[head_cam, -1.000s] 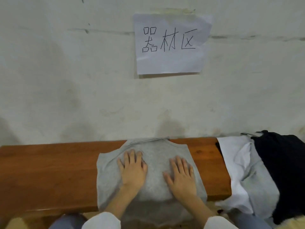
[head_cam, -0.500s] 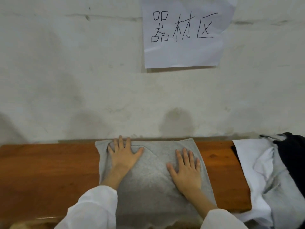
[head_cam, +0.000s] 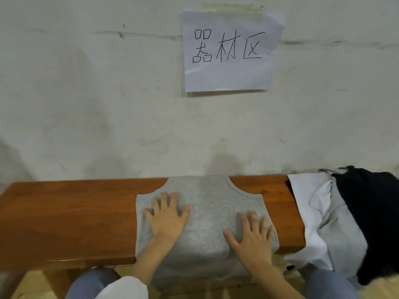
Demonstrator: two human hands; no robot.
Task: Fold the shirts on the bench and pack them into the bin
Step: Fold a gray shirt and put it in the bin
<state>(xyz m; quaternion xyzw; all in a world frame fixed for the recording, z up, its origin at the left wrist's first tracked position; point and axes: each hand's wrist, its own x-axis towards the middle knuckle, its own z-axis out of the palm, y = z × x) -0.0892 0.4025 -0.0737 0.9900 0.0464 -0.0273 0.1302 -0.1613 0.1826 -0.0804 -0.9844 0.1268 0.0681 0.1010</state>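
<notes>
- Shirt (head_cam: pixel 207 203), grey, spread flat across middle of wooden bench (head_cam: pixel 64 212), curved neckline at far edge by wall (head_cam: pixel 86 104), lower part draped over near edge toward knees (head_cam: pixel 92 281) in blue trousers.
- Left hand (head_cam: pixel 167 219): palm down on shirt's left half, fingers straight and splayed, pressing cloth, gripping nothing.
- Right hand (head_cam: pixel 251 238): palm down on shirt's right half, nearer front edge of bench, fingers splayed too, holding nothing.
- Heap of more clothes at right end of bench, apart from grey shirt: white garment (head_cam: pixel 306 201) nearest, grey garment (head_cam: pixel 341 229) beside it, black garment (head_cam: pixel 371 212) farthest right, all hanging over front edge.
- Paper sheet (head_cam: pixel 228 50) with handwritten characters, taped to wall above shirt.
</notes>
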